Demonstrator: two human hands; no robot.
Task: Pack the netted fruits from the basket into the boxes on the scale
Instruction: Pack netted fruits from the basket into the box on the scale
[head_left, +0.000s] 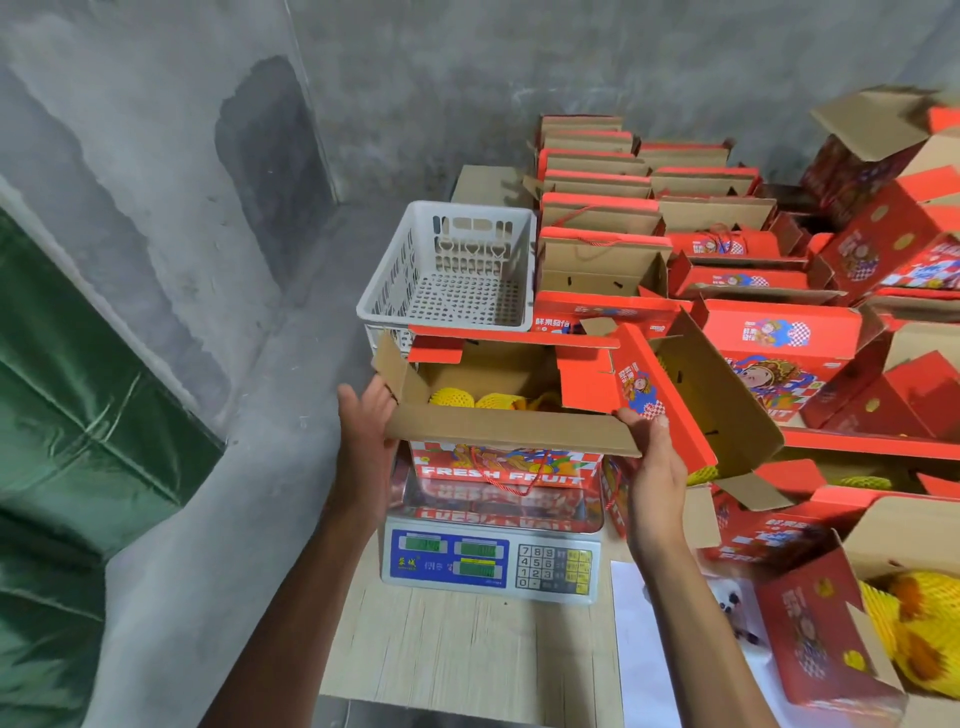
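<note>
On scale pan (498, 506), one red gift box (506, 457), flaps up, sat to be weighed while filled. Inside box, netted fruits (451, 397) in yellow foam sleeves — two plain, a third partly hidden by red flap; exact count cannot be told. Behind scale, one white basket (452, 265), perforated floor bare, so by judgement fruit already moved across and closing step in hand. Left of box, left hand (366, 421), fingers straight, palm pressed flat to box's side wall, likely bracing box so it would not slide on pan. Right of box, right hand (652, 457), thumb on top and fingers under near cardboard flap (511, 430), pinched at its corner, held level, probably for folding down. Front of scale: three green displays (475, 550), digits blurred, one keypad (537, 565). Right of scale, many open red boxes (602, 260) in rows behind and beside, staged for next fills; count uncertain, well over ten. Near right of scale, one packed box (831, 623) with netted fruit showing, plus small white plush toy (732, 603).
</note>
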